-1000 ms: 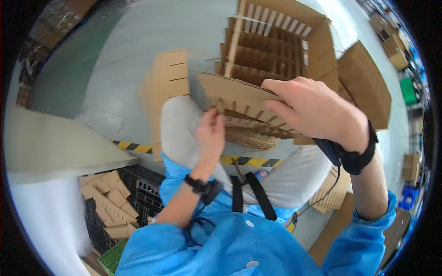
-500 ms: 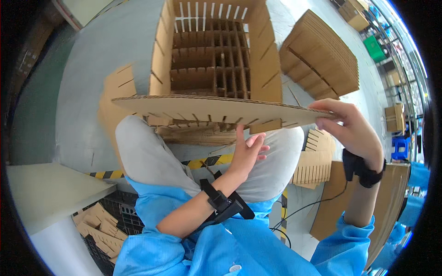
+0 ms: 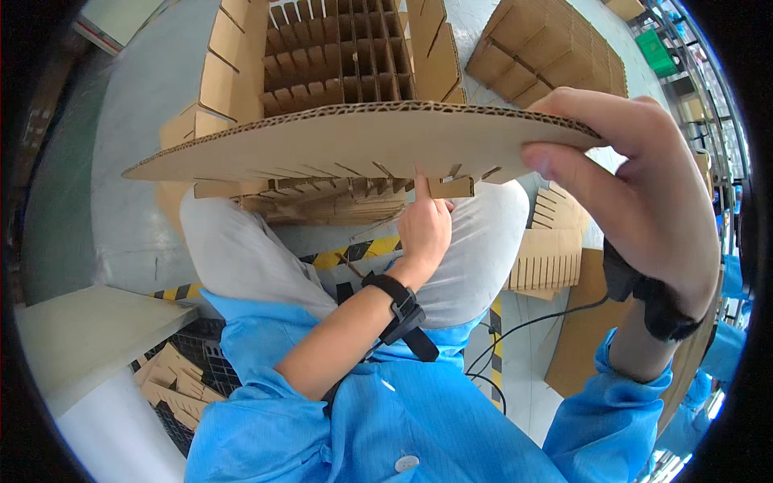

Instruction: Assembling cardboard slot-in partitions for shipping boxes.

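Observation:
A long slotted cardboard sheet [image 3: 354, 138] spans the space before me, its corrugated edge up and its slots along the lower side. My right hand [image 3: 652, 181] is closed on its right end, thumb below and fingers over the edge. Under the sheet, my left hand [image 3: 425, 233] reaches up with the index finger stretched against the slotted side; its other fingers are curled and partly hidden, and it grips nothing visible. Beyond the sheet stands a cardboard partition grid [image 3: 346, 60] of crossed strips between taller side panels, its near part hidden by the sheet.
Stacked cardboard partitions [image 3: 547, 48] stand at the far right. Slotted pieces [image 3: 547, 256] lie beside my right knee, and more strips [image 3: 322, 211] between my knees. A black crate [image 3: 217, 354] with cardboard scraps is at the lower left, by a white surface [image 3: 105, 330]. A black cable [image 3: 539, 318] runs at right.
The cardboard sheet has come up and closer, with my right hand raised along with it. My left hand has risen slightly, its other fingers now more curled under the index finger.

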`<state>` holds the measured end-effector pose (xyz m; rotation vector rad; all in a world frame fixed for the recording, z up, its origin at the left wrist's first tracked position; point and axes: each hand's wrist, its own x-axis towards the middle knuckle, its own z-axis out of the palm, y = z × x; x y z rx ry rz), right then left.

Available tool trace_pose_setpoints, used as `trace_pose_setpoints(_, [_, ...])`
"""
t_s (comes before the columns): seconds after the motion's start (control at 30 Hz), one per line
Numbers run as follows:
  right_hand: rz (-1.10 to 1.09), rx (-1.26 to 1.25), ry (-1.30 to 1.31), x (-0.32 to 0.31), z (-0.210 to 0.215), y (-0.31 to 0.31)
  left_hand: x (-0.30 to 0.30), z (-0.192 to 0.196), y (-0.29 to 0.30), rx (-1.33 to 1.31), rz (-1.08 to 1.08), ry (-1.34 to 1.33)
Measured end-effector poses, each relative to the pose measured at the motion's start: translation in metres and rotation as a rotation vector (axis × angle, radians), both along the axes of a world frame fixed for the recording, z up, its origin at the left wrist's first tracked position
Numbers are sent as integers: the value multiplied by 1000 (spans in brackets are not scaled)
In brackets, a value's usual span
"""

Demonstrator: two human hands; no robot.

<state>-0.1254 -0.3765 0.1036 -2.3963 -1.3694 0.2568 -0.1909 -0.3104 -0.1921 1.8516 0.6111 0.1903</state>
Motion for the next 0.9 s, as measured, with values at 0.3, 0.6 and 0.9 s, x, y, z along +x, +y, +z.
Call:
trace_pose_setpoints(0.3, [-123,-55,250,11,-30,-7,1,-2,-3,251,-102,67])
trace_pose_setpoints(0.6, [-160,-76,199,3,-42,-14,1,-4,-2,215,-137,129])
trace_pose_setpoints(0.9, [-96,-59,90,0,-37,-12,1,-8,5,284,-143,13])
